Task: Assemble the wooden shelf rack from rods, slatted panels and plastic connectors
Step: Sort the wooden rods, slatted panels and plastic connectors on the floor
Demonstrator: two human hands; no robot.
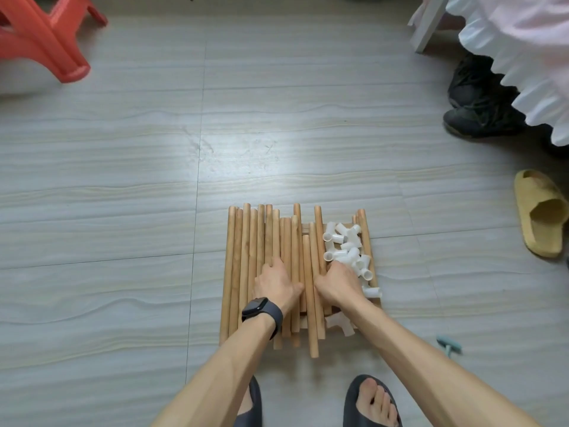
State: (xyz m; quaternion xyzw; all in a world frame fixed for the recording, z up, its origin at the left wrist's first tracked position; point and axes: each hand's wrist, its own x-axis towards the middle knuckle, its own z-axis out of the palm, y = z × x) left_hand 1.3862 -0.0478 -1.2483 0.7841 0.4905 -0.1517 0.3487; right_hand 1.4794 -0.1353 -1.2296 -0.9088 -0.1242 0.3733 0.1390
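Slippers (350,403) nearest; left grip (278,286) rests on rods (246,257); right grip (337,283) touches connectors (345,238).

1. A dark grey smartwatch (258,304) with a rounded square face and a wide matching band is strapped to the left wrist.
2. The left forearm (221,365) and right forearm (415,359) are bare to the frame's lower edge.
3. The left hand (277,285) and right hand (337,283) are bare.
4. The feet wear dark grey, thick-soled slides: the left sandal (255,396) is partly hidden, and the right sandal (354,396) is open-toed, with the toes showing.

Tan rods (246,257), white connectors (348,251)
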